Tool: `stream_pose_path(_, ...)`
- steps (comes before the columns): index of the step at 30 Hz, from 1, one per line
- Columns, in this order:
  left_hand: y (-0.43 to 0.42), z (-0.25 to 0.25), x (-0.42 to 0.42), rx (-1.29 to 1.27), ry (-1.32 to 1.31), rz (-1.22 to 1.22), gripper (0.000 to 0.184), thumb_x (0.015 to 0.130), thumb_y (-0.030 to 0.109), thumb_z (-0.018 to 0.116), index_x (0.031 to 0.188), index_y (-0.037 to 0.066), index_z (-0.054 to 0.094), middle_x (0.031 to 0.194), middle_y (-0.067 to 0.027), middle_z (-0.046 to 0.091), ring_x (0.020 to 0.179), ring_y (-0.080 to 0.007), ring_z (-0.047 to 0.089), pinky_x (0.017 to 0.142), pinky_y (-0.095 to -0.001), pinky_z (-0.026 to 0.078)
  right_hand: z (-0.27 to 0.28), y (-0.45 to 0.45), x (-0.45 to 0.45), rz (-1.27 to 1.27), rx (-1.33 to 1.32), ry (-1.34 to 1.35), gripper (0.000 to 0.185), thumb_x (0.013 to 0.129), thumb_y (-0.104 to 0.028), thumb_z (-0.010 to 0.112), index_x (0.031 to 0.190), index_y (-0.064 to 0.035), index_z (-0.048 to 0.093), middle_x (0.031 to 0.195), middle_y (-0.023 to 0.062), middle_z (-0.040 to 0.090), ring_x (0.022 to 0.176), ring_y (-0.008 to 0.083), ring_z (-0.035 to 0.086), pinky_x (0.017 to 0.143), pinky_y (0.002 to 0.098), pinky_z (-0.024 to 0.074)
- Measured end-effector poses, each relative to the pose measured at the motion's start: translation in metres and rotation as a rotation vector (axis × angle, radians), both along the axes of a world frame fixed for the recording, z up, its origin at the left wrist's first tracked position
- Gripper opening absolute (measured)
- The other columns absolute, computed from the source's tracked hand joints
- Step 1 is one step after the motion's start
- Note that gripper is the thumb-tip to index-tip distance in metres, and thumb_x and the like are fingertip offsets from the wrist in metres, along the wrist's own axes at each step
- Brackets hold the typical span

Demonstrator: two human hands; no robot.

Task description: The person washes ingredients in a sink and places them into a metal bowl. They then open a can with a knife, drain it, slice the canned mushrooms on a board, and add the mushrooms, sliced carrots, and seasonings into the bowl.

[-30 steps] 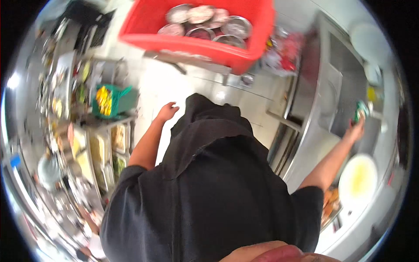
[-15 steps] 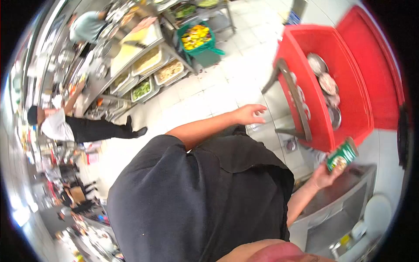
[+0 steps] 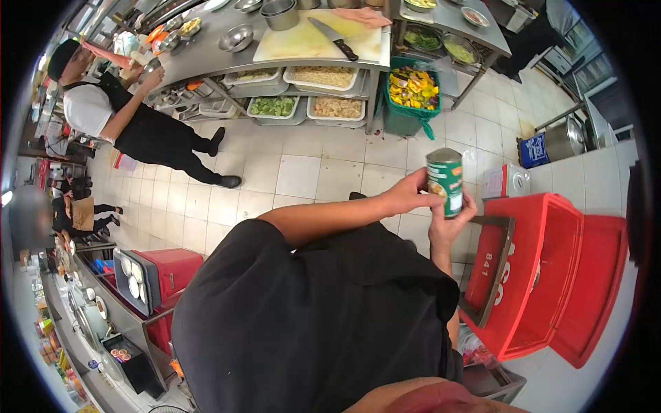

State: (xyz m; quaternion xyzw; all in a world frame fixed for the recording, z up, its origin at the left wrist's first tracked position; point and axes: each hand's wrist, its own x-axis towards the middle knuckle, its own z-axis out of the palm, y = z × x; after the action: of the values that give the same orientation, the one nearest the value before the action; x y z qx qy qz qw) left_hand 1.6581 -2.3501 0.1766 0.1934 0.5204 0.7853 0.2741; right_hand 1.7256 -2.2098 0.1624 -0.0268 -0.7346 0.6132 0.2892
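Over a white-tiled floor (image 3: 297, 175), the left hand (image 3: 410, 195) and right hand (image 3: 449, 230) — fingers bent — grasp a silver-topped, green-labelled cylindrical metal can (image 3: 445, 180).

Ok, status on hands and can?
Left hand and right hand both on can. Green label facing camera. Red bin off to right; nothing seen blocking can.

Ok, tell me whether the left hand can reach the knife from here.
Probably not: the left hand is on the green can, and a stretch of tiled floor separates it from the knife.
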Motion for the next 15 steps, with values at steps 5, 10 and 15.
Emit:
stream_pose_path(5,-0.053,-0.026,-0.048,0.046,-0.142,0.259,0.05,0.088,0.014,0.073,0.131,0.004,0.051,0.12,-0.0048,0.063,0.109,-0.0148,0.06,0.095,-0.0336,0.05,-0.008,-0.042,-0.07,0.336,0.161,-0.015,0.068,0.08,-0.007,0.075,0.134,-0.001,0.033,0.143,0.0242,0.039,0.132,0.0336,0.042,0.111,0.0441,0.0336)
stream_pose_path(10,-0.118,-0.046,-0.113,-0.023,-0.186,0.496,0.05,0.086,0.015,0.075,0.129,0.004,0.052,0.117,-0.0045,0.064,0.104,-0.014,0.061,0.09,-0.0316,0.05,-0.014,-0.063,-0.168,0.612,0.246,-0.06,0.047,0.082,-0.012,0.072,0.124,-0.0011,0.055,0.133,0.019,0.055,0.126,0.0308,0.052,0.107,0.043,0.0391)
stream_pose_path(15,-0.172,-0.062,-0.188,-0.173,-0.178,0.803,0.055,0.082,0.012,0.079,0.127,0.001,0.05,0.117,-0.0084,0.064,0.103,-0.0161,0.062,0.093,-0.0333,0.051,-0.035,-0.085,-0.311,0.434,0.141,-0.189,0.041,0.083,-0.018,0.074,0.118,0.0001,0.06,0.118,0.0169,0.064,0.108,0.0297,0.063,0.092,0.0405,0.0493)
